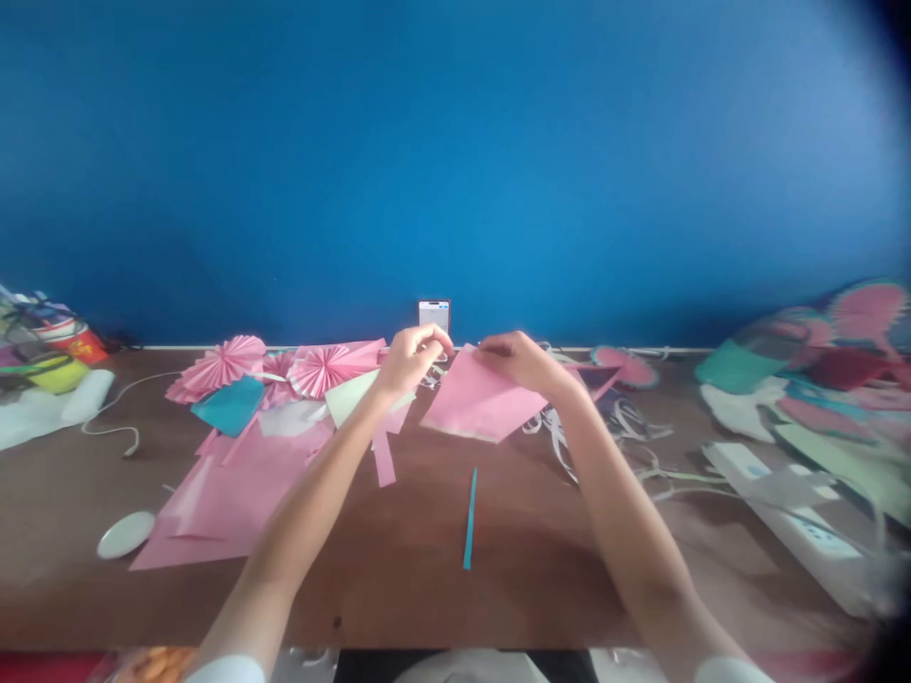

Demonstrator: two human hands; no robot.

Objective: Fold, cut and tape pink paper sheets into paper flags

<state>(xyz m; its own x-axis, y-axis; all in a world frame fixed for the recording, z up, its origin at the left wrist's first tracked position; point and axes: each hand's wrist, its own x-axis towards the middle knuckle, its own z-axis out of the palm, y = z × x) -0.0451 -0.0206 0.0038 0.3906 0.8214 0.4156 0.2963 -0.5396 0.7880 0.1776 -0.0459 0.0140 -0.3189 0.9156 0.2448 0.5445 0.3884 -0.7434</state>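
A thin teal paper strip (470, 518) lies toward the brown table's (548, 579) front edge; left hand (413, 360) and right hand (518, 361) pinch a pink paper sheet (478, 403).

**No legible text in view**

Nothing reads at this resolution. Candidates:
- Phone (434, 315), upright at far centre against the wall, just beyond the left hand (409, 360) and the pink sheet (480, 403). Screen is lit, with a bluish strip on top and pale content below; characters are too small to read.
- Red tub (83, 343), far left. Yellow marking on its side, blurred.
- White power strip (797, 517), near right. Blue-grey patches on its top face, smeared and unreadable.
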